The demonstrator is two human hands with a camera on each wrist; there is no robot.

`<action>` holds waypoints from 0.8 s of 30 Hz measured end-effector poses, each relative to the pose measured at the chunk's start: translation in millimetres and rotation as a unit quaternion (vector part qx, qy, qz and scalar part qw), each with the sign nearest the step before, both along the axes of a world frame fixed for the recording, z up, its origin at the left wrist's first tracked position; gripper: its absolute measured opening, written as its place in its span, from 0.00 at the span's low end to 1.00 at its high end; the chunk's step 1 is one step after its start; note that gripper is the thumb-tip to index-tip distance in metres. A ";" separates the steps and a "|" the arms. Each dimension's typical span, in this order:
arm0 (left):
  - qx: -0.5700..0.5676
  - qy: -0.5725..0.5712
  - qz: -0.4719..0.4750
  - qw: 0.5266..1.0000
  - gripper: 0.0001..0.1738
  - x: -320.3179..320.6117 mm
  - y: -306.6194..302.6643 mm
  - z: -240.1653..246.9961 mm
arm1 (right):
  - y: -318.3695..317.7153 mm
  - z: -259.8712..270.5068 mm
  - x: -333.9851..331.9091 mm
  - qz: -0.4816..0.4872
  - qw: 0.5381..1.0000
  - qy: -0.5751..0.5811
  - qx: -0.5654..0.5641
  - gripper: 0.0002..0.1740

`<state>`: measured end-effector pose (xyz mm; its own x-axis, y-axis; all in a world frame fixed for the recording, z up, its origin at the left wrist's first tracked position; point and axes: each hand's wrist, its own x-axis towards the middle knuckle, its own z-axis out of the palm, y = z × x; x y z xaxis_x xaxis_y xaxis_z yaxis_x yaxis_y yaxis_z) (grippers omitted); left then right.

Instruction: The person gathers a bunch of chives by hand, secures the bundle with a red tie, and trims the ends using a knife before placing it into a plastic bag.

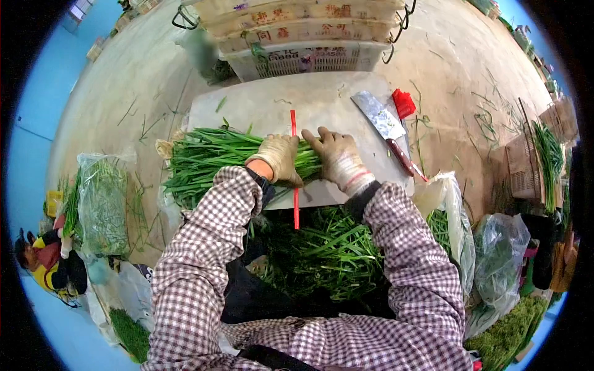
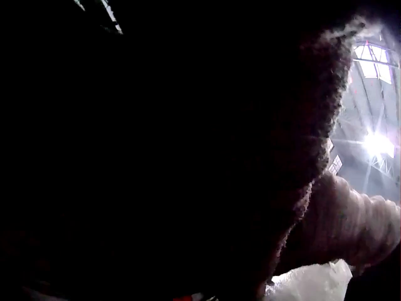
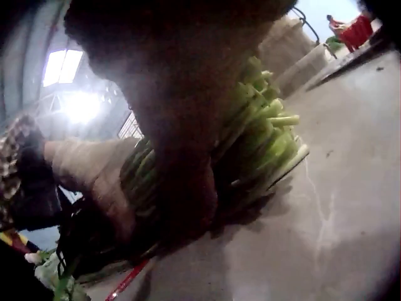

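Observation:
A bunch of long green chives (image 1: 210, 157) lies across the pale board, leaves to the left and pale cut ends (image 3: 279, 135) to the right. My gloved left hand (image 1: 277, 156) grips it from above, near the middle. Close by on the right, my gloved right hand (image 1: 339, 157) holds the stem end, thumb and fingers on its two sides. A narrow red strip (image 1: 296, 210) runs crosswise under the bunch and sticks out at both edges. The left wrist view is mostly dark, with part of a glove (image 2: 344, 219) showing.
A cleaver (image 1: 380, 117) lies on the board's right side, near a red bundle (image 1: 403, 104). Stacked plastic crates (image 1: 303, 59) stand beyond the board (image 1: 260, 93). Loose greens (image 1: 334, 253) fill the space below its near edge. Bagged greens (image 1: 104, 204) stand at left.

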<state>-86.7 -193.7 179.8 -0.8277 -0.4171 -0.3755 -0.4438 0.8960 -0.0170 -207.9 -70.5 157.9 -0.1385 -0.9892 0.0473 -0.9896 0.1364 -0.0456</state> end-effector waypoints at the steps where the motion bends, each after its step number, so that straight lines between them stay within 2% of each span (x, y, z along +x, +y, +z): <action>1: -0.010 0.001 -0.010 1.000 0.53 2.6 2.8 -2.8 | -0.4 -0.1 0.0 -0.005 1.000 -0.009 0.025 0.51; 3: -0.024 -0.015 -0.014 1.000 0.56 1.0 4.2 -6.6 | 0.5 0.9 2.5 -0.018 0.998 -0.015 0.053 0.53; 6: -0.055 0.002 0.001 0.998 0.54 5.0 6.2 -12.8 | 5.8 -7.0 -3.9 0.055 0.992 0.003 -0.110 0.54; 7: -0.014 -0.017 0.011 1.000 0.58 5.4 4.0 -9.8 | 10.2 -1.1 -7.6 0.076 0.986 -0.021 -0.144 0.43; 10: -0.022 -0.021 -0.015 0.999 0.57 6.5 -1.6 -19.1 | 19.8 8.7 -1.4 0.109 0.987 -0.049 -0.107 0.27; 11: -0.037 -0.027 -0.024 0.999 0.57 5.2 -5.3 -27.7 | 19.9 8.4 8.6 0.126 0.987 -0.002 -0.097 0.14; 14: -0.049 -0.023 -0.010 0.999 0.51 5.2 -2.4 -27.2 | 15.8 -17.3 15.2 0.113 0.988 0.058 -0.087 0.11; 15: -0.045 -0.018 -0.014 0.999 0.52 5.5 -2.5 -24.4 | 15.3 -18.0 16.0 0.105 0.988 0.035 -0.103 0.09; 17: -0.036 -0.010 -0.018 0.999 0.54 7.9 -1.4 -21.2 | 15.6 -18.8 11.0 -0.034 0.985 -0.144 -0.086 0.09; 18: -0.025 -0.013 -0.008 1.000 0.55 9.5 0.7 -15.9 | 17.6 -22.8 4.5 -0.103 0.964 -0.231 -0.075 0.09; 19: -0.014 -0.017 -0.001 1.000 0.56 10.4 3.5 -6.9 | 21.9 -42.5 -6.7 -0.137 0.886 -0.384 -0.222 0.09; 20: -0.003 -0.020 0.005 1.000 0.57 10.6 5.9 -2.0 | 26.0 -62.8 -18.2 -0.124 0.768 -0.504 -0.375 0.08; 21: -0.004 -0.009 0.001 1.000 0.59 10.9 2.8 -9.1 | 38.8 -44.8 -25.8 -0.197 0.681 -0.606 -0.361 0.08; 22: -0.003 -0.006 -0.002 1.000 0.58 11.6 1.9 -10.0 | 60.2 -29.9 -35.3 -0.206 0.641 -0.633 -0.381 0.09; 23: -0.001 -0.002 -0.004 1.000 0.58 12.1 1.1 -10.4 | 80.1 -7.7 -32.2 -0.257 0.598 -0.629 -0.425 0.08; 24: 0.002 0.001 -0.005 1.000 0.57 12.5 -0.2 -10.3 | 99.7 4.2 -35.7 -0.294 0.584 -0.602 -0.459 0.06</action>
<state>-74.2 -193.9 169.5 -0.8333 -0.4066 -0.3746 -0.4340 0.9008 -0.0124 -243.6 29.2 162.1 -0.9211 -0.3873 0.0386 0.0399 -0.1926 -0.9805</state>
